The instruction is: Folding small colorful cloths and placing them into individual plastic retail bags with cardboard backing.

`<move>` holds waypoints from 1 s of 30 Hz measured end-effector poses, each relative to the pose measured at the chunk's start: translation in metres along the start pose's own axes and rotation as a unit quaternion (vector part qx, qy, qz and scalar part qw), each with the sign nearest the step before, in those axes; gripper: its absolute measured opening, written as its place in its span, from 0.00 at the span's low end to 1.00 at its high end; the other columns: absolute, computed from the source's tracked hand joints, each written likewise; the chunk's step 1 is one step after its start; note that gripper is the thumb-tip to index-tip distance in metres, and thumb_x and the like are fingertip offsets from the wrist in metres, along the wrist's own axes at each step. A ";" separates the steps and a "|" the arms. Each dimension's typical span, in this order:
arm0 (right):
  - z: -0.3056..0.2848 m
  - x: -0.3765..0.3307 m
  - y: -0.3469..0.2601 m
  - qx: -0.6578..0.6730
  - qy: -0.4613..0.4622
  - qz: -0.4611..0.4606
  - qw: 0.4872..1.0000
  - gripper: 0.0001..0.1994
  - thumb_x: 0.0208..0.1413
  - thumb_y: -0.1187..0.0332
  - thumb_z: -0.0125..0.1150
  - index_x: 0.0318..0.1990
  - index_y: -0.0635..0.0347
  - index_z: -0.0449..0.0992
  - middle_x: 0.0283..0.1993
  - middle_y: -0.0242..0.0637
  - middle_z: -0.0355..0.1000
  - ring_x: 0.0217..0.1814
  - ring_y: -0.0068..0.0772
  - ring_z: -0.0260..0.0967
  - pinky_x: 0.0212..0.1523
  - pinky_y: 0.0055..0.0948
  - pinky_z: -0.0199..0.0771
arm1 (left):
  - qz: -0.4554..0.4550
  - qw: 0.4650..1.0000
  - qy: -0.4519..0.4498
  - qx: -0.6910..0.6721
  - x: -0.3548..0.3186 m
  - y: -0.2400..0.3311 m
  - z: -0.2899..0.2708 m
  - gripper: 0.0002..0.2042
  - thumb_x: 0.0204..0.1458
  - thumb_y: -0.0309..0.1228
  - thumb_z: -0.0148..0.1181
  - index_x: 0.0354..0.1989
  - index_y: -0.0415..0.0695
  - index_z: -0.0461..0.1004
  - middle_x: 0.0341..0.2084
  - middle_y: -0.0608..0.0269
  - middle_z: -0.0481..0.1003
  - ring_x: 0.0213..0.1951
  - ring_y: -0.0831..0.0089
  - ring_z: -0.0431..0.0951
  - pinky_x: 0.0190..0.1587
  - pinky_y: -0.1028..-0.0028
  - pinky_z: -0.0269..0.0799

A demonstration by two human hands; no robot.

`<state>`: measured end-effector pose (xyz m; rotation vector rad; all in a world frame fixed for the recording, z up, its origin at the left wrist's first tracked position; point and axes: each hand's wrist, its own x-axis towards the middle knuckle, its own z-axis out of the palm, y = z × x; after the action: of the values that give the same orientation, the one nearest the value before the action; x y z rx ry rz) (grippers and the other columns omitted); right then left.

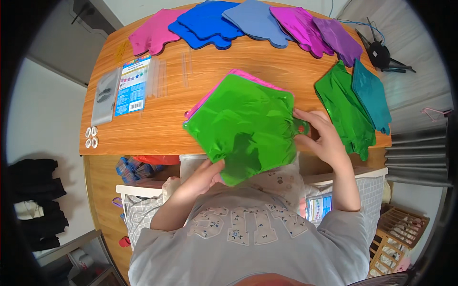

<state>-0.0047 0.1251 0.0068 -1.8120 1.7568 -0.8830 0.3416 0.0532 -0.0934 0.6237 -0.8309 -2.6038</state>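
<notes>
Over the table's near edge I hold a flat, uninflated green foil balloon with both hands. A pink foil layer peeks out behind its upper left edge. My left hand pinches the lower left corner, thumb on top. On the right side, the fingers and thumb of my right hand grip the edge by a small tab. Beyond that hand lie another green foil balloon and a teal one, partly overlapping.
Along the table's far edge are flat foil balloons in pink, blue, grey-blue, magenta and purple. At left lie a blue package card, a clear bag, clear straws and several white rings.
</notes>
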 end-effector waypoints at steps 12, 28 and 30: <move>0.005 -0.067 -0.053 -0.087 0.021 0.045 0.995 0.27 0.36 0.68 0.79 0.47 0.62 0.75 0.48 0.43 0.74 0.54 0.49 0.68 0.56 0.40 0.67 | -0.101 0.982 0.078 0.139 -0.033 0.035 0.023 0.13 0.67 0.29 0.49 0.54 0.34 0.68 0.31 0.53 0.81 0.26 0.60 0.84 0.21 0.72 0.78; 0.050 -0.072 -0.083 -0.130 0.004 0.175 0.976 0.29 0.42 0.69 0.73 0.56 0.62 0.74 0.53 0.47 0.75 0.59 0.52 0.68 0.60 0.43 0.68 | -0.086 0.989 -0.006 0.120 -0.059 0.018 -0.006 0.19 0.66 0.34 0.53 0.60 0.36 0.63 0.38 0.51 0.78 0.33 0.65 0.84 0.23 0.74 0.78; 0.048 -0.067 -0.086 -0.140 0.026 0.136 0.980 0.27 0.42 0.72 0.72 0.54 0.63 0.74 0.50 0.47 0.75 0.55 0.53 0.69 0.57 0.43 0.69 | -0.088 0.971 0.038 0.221 -0.055 0.031 0.015 0.20 0.65 0.33 0.55 0.61 0.38 0.64 0.37 0.54 0.78 0.31 0.69 0.83 0.23 0.75 0.78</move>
<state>0.0914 0.1933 0.0270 -1.6653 2.1897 -0.6033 0.3860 0.0599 -0.0464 0.9494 -1.4045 -2.5368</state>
